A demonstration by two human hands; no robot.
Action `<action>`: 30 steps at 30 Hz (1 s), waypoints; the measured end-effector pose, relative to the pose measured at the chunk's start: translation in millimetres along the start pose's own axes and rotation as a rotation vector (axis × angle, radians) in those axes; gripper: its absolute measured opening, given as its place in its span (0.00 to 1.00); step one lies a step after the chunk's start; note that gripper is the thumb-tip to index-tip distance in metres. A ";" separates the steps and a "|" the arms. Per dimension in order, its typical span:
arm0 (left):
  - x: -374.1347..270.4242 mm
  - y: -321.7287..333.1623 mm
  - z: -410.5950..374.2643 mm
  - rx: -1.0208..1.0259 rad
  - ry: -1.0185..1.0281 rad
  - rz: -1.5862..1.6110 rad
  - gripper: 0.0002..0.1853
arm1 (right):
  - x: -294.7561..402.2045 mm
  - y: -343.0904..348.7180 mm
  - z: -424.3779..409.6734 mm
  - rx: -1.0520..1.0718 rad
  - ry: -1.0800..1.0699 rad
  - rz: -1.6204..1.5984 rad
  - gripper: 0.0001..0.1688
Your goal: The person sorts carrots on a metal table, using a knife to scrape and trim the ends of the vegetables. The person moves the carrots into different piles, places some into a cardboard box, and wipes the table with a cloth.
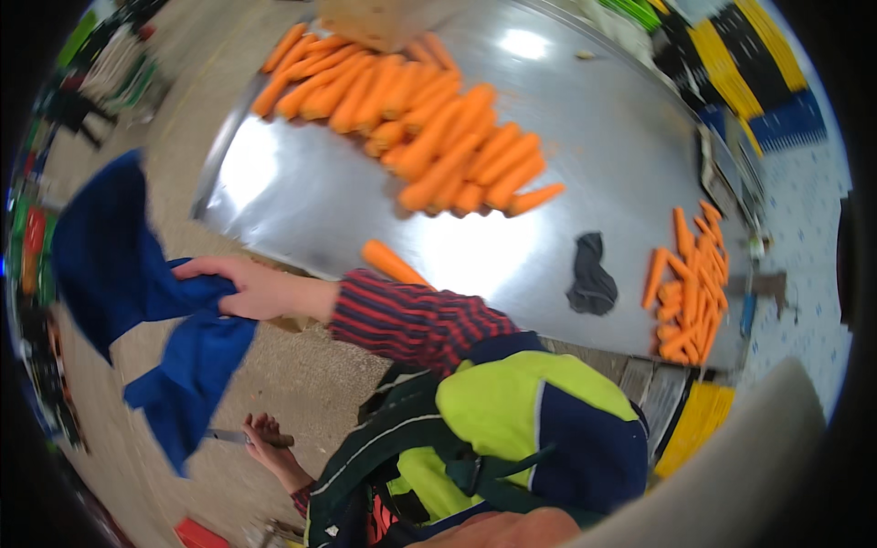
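My right hand (pixel 240 288) grips a large piece of blue cloth (pixel 195 356), which hangs in folds off the table's near corner. Lower down, my left hand (pixel 268 442) holds a knife (pixel 229 435) with a brownish handle; part of its blade passes behind the cloth. On the metal table (pixel 616 171) lies a large heap of carrots (pixel 411 116). One single carrot (pixel 390 260) lies apart, partly hidden by my right sleeve. A crumpled dark grey cloth item (pixel 593 275) rests near a pile of thinner carrots (pixel 692 294) at the right end.
A blurred tan object (pixel 373 20) covers part of the carrot heap at the top. Stacked yellow and black crates (pixel 733 61) stand beyond the table. A red object (pixel 199 533) is on the floor at the bottom. Part of another person (pixel 79 109) shows far left.
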State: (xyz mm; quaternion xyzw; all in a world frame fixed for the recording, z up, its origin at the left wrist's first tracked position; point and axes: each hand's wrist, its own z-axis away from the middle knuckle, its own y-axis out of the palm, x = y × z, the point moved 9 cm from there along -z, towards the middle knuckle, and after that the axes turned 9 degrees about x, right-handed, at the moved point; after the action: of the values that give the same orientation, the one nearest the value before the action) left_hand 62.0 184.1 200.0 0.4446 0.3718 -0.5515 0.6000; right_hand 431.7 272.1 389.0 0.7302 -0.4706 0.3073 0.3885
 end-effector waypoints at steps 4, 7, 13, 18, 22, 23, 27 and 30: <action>-15.9 118.7 -7.8 0.311 -0.173 -0.036 0.19 | 163.5 -51.4 140.1 -0.078 0.115 -0.069 0.38; -23.5 234.2 4.7 0.520 -0.073 -0.047 0.17 | 281.2 -126.6 231.9 -0.334 0.196 0.345 0.41; -6.3 356.9 67.1 0.781 -0.024 -0.094 0.17 | 520.6 -316.1 398.0 -0.933 0.247 1.227 0.30; 18.3 381.0 98.6 0.803 -0.061 -0.106 0.16 | 571.2 -398.8 576.9 -0.994 0.914 1.934 0.49; 26.1 395.8 108.3 0.736 -0.054 -0.158 0.17 | 317.3 -305.9 654.3 -0.410 1.364 1.389 0.62; 30.2 400.9 109.5 0.738 -0.057 -0.168 0.17 | 280.8 -255.5 657.7 -0.392 1.552 1.069 0.66; 35.0 415.5 115.7 0.726 -0.033 -0.179 0.17 | 235.2 -209.4 658.6 -0.590 1.203 1.027 0.47; 33.4 429.0 124.6 0.739 -0.065 -0.207 0.17 | 270.9 -254.2 685.0 -0.799 1.044 0.787 0.31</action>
State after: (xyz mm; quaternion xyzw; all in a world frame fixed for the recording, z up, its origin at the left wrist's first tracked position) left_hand 486.0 54.0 262.5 0.5733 0.1716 -0.7198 0.3520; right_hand 823.7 -371.3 190.1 0.0730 -0.5266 0.5347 0.6568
